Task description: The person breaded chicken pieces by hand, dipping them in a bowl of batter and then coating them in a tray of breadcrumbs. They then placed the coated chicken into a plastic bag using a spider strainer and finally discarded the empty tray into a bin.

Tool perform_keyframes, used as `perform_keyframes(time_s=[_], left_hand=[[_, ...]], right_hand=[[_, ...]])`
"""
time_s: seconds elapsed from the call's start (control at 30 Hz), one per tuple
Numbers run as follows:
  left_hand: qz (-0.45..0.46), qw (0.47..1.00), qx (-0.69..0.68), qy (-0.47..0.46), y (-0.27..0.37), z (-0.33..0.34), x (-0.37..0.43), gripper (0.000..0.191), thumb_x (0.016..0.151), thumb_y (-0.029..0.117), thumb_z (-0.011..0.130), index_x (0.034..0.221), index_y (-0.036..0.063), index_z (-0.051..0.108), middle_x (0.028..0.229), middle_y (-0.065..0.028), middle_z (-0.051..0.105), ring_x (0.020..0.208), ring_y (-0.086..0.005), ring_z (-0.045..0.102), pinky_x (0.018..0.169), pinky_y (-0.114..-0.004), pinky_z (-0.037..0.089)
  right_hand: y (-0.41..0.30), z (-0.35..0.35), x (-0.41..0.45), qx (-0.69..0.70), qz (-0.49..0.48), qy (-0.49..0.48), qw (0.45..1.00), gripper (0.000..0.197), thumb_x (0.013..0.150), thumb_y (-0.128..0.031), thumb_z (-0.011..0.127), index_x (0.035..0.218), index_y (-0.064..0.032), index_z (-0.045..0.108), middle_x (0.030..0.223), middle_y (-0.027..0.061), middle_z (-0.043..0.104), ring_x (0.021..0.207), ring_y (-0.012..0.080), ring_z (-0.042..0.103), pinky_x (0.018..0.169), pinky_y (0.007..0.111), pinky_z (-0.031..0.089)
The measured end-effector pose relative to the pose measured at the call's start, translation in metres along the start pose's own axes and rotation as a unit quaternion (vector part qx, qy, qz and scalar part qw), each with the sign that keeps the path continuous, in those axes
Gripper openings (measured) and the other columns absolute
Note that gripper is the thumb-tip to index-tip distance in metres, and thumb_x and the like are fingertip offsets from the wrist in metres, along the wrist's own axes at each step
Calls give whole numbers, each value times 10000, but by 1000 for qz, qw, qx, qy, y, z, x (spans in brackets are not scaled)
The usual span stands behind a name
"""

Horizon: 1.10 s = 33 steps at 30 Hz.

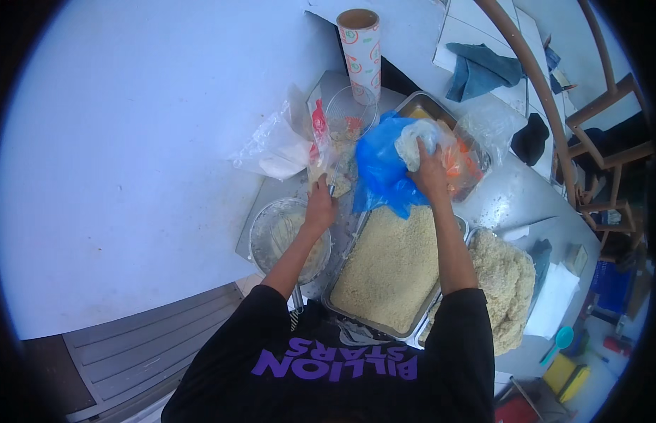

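Observation:
My left hand (320, 206) grips the handle of a wire-mesh strainer (352, 113), beside a clear plastic bag with red print (318, 124). My right hand (431, 174) has its fingers around a bunched clear plastic bag (411, 145). Under that bundle lies a blue plastic bag (383, 164), over the far end of a metal tray (338, 313) full of pale crumbs (389, 259). Below my left forearm, a metal bowl (254, 235) contains a whisk (284, 232) and some pale batter. My forearm hides part of the bowl.
A bag of white powder (280, 153) lies at the left. Behind stand a printed film roll (362, 58) and another metal tray (428, 106). Crumb-coated food (502, 291) is heaped on the right, near white paper (555, 301) and a teal spoon (563, 338). A cloth (484, 69) lies farther back.

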<state>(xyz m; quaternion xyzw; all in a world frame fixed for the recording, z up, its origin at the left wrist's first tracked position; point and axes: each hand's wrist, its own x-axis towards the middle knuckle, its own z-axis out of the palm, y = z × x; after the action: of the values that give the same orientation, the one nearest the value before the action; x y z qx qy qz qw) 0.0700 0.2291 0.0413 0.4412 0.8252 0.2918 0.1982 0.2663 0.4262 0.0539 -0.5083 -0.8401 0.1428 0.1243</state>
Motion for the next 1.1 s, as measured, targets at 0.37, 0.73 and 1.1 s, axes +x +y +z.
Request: perform_keyframes(time_s=[0.37, 0.73, 1.1], left_hand=[[88, 989, -56, 108, 15, -64, -35, 333, 806, 48, 547, 1133, 1, 506, 888, -173, 591, 750, -258, 576, 681, -332, 451], [-7, 989, -92, 120, 20, -174, -122, 357, 854, 49, 542, 1200, -19, 482, 888, -51, 554, 768, -107, 501, 685, -235, 419], [-110, 978, -146, 99, 17, -204, -148, 358, 863, 43, 523, 1214, -13, 483, 813, 18, 504, 678, -46, 426, 584, -185, 350]], right_hand=[[58, -43, 47, 3, 37, 114, 993, 553, 812, -240, 538, 1337, -208, 370, 1320, 202, 403, 1194, 340, 418, 988, 437, 334], [116, -8, 55, 58, 49, -151, 986, 837, 646, -322, 641, 1378, -115, 292, 1377, 242, 286, 1255, 383, 319, 989, 464, 313], [-44, 28, -46, -262, -309, 54, 913, 616, 720, -159, 621, 1288, -298, 427, 1415, 80, 289, 1335, 290, 211, 991, 640, 168]])
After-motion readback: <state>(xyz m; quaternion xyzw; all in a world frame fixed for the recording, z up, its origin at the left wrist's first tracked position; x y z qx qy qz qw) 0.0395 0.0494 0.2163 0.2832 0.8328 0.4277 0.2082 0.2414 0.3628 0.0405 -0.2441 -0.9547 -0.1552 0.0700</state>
